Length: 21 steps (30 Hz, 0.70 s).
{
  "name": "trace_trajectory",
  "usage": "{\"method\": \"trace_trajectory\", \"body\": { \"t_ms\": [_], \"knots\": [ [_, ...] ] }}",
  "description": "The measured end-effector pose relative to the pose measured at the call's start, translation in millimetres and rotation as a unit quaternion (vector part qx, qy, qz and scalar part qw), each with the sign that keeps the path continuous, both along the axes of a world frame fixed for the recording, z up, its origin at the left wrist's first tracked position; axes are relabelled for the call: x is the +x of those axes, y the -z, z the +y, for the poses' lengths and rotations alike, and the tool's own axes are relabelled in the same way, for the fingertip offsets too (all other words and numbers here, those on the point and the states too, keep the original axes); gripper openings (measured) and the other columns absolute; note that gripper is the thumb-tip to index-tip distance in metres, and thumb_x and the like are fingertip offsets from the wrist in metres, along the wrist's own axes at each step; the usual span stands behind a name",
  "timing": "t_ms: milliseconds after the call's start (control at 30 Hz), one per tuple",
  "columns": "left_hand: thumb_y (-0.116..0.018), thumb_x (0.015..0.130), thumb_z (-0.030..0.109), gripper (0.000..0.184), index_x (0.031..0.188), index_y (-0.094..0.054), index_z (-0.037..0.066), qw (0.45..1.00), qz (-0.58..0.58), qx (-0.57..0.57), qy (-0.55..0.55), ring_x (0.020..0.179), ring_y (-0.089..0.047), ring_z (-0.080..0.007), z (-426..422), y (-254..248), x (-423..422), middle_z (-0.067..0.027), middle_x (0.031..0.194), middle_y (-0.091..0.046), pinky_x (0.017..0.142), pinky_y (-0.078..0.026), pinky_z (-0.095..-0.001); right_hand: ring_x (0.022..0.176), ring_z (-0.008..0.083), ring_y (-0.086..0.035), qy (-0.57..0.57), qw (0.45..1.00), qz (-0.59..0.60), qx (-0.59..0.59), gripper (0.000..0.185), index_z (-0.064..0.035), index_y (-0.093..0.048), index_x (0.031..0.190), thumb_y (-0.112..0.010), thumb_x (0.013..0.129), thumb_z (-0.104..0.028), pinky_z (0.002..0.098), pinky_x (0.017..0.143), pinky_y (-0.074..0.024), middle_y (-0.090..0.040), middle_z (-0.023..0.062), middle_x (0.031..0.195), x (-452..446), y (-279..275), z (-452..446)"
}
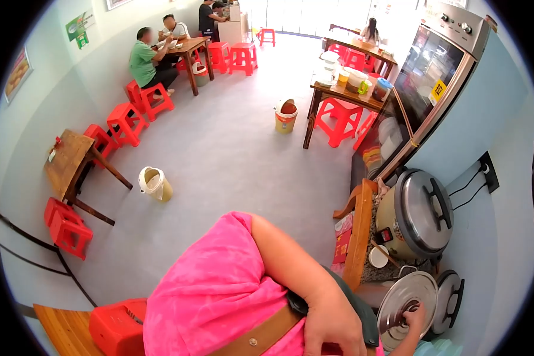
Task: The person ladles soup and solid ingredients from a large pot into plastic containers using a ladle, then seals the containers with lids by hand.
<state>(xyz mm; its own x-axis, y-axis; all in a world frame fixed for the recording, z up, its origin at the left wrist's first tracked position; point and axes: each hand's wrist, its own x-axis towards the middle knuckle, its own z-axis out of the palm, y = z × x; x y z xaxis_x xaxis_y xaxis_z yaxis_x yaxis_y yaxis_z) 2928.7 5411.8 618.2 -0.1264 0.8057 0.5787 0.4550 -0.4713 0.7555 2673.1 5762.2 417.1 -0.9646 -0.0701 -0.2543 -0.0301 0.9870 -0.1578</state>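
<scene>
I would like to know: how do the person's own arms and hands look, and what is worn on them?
A loose, bright pink sleeve with paler mottling covers the upper left arm; the left forearm is bare. The left hand and right hand wear no gloves. No watch or bracelet shows on the left wrist. The right sleeve is out of view.

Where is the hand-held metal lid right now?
In the head view, the metal lid is at lower right, in the right hand, below the large cooker in the picture.
</scene>
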Motion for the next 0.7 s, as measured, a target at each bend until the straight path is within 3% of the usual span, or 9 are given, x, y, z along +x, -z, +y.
{"method": "trace_trajectory", "body": {
  "t_ms": [67, 167, 233, 367, 433, 567, 633, 700],
  "knots": [
    [-0.063, 0.077, 0.031, 0.045, 0.100, -0.054, -0.006, 1.000, 0.005, 0.020, -0.017, 0.096, -0.051, -0.0360, 8, 1, -10, -0.0231, 0.106, -0.054, 0.080, -0.041, -0.0388, 0.087, 0.0374, -0.051, 0.009, 0.995, 0.103, 0.002, 0.058, -0.0056, -0.045, 0.100, -0.066, 0.046, -0.011, 0.0388, 0.079, -0.0434, -0.049, 0.0194, 0.098, -15, -1, 12],
    [-0.064, 0.077, 0.028, 0.041, 0.100, -0.055, -0.005, 0.998, -0.003, -0.028, 0.049, 0.097, -0.051, -0.0342, 17, 2, -30, -0.0227, 0.106, -0.054, 0.081, -0.041, -0.0377, 0.089, 0.0379, -0.051, 0.052, 0.994, 0.092, 0.029, 0.057, -0.0065, -0.044, 0.101, -0.064, 0.048, -0.008, 0.0401, 0.079, -0.0432, -0.047, 0.0199, 0.102, -50, -11, 27],
    [-0.065, 0.077, 0.025, 0.039, 0.100, -0.055, -0.005, 0.964, -0.077, -0.189, 0.171, 0.102, -0.049, -0.0338, 25, 8, -44, -0.0234, 0.109, -0.051, 0.084, -0.040, -0.0375, 0.092, 0.0385, -0.051, 0.113, 0.990, 0.070, 0.054, 0.055, -0.0070, -0.044, 0.101, -0.063, 0.050, -0.005, 0.0420, 0.077, -0.0438, -0.045, 0.0199, 0.106, -62, -24, 27],
    [-0.064, 0.077, 0.023, 0.037, 0.097, -0.056, -0.006, 0.950, -0.082, -0.218, 0.208, 0.098, -0.050, -0.0339, 36, 15, -58, -0.0231, 0.105, -0.053, 0.082, -0.040, -0.0381, 0.091, 0.0397, -0.051, 0.120, 0.988, 0.064, 0.069, 0.056, -0.0070, -0.043, 0.101, -0.063, 0.049, -0.004, 0.0430, 0.077, -0.0442, -0.044, 0.0198, 0.107, -103, 0, 66],
    [-0.064, 0.077, 0.022, 0.034, 0.094, -0.056, -0.006, 0.992, -0.060, 0.088, 0.064, 0.088, -0.054, -0.0336, 39, 9, -58, -0.0210, 0.095, -0.057, 0.077, -0.042, -0.0397, 0.089, 0.0395, -0.052, 0.131, 0.990, 0.058, 0.012, 0.055, -0.0055, -0.045, 0.100, -0.063, 0.048, -0.004, 0.0418, 0.078, -0.0437, -0.047, 0.0215, 0.105, -109, 0, 77],
    [-0.063, 0.078, 0.023, 0.031, 0.091, -0.057, -0.005, 0.993, -0.067, 0.096, 0.013, 0.081, -0.055, -0.0335, 33, -4, -70, -0.0198, 0.089, -0.059, 0.073, -0.043, -0.0407, 0.085, 0.0371, -0.057, 0.123, 0.991, 0.058, 0.004, 0.054, -0.0012, -0.049, 0.098, -0.064, 0.046, -0.004, 0.0406, 0.076, -0.0440, -0.058, 0.0213, 0.091, -116, 2, 102],
    [-0.055, 0.084, 0.020, 0.028, 0.100, -0.051, -0.002, 0.974, -0.039, -0.047, 0.219, 0.088, -0.051, -0.0349, 22, -17, -95, -0.0200, 0.097, -0.052, 0.074, -0.041, -0.0388, 0.086, 0.0356, -0.057, 0.119, 0.989, 0.082, -0.013, 0.054, -0.0008, -0.051, 0.100, -0.063, 0.047, -0.003, 0.0396, 0.074, -0.0447, -0.059, 0.0196, 0.091, -116, 4, 109],
    [-0.056, 0.083, 0.019, 0.028, 0.100, -0.051, -0.003, 0.961, -0.038, -0.032, 0.271, 0.088, -0.051, -0.0350, 19, -13, -113, -0.0198, 0.098, -0.052, 0.075, -0.041, -0.0389, 0.085, 0.0353, -0.057, 0.126, 0.990, 0.064, -0.018, 0.055, -0.0010, -0.052, 0.101, -0.063, 0.048, -0.002, 0.0393, 0.074, -0.0450, -0.059, 0.0191, 0.090, -113, 0, 110]
  ]
}}
